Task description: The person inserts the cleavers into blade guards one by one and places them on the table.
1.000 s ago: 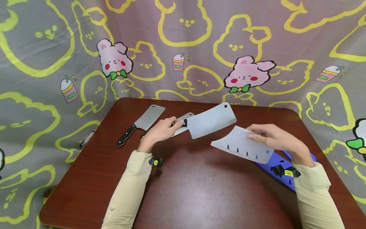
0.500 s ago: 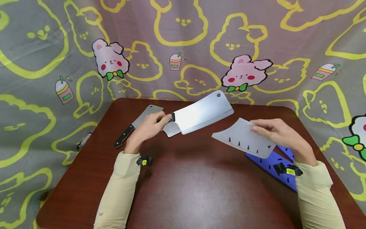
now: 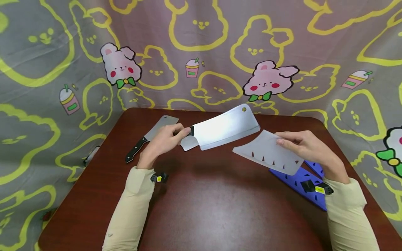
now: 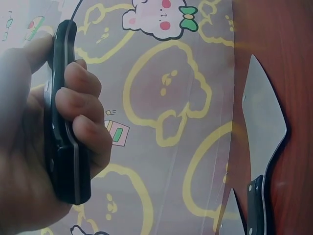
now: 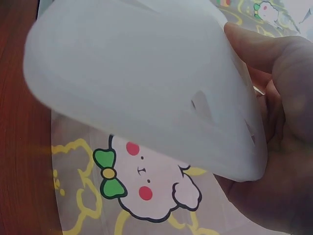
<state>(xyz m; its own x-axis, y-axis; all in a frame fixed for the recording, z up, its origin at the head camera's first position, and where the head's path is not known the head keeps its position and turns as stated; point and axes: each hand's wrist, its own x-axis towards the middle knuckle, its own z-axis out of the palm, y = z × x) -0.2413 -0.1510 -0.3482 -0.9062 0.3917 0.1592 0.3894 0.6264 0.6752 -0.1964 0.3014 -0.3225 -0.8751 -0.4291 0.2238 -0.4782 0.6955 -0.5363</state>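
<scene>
My left hand [image 3: 163,142] grips a large cleaver [image 3: 224,129] by its black riveted handle [image 4: 63,132], with the fingers wrapped round it. The broad, shiny blade points right above the table. Between thumb and fingers, my right hand [image 3: 309,150] pinches a white plastic blade guard [image 3: 267,148], which has a concave end and a row of small triangular slots. It is tilted, and its upper corner is right by the blade's tip. Close up in the right wrist view, the guard [image 5: 132,73] hides part of the palm.
A black-handled cleaver [image 3: 135,150] lies at the table's left. Another cleaver's blade [image 3: 189,143] shows behind my left hand. Blue slotted guards [image 3: 295,183] lie under my right wrist on the brown table [image 3: 213,209]. A patterned curtain [image 3: 216,42] surrounds the table.
My left hand has shifted left with the cleaver; its blade rose, then dipped slightly. The white guard has tilted and lifted a little in my right hand. The head view has shifted slightly.
</scene>
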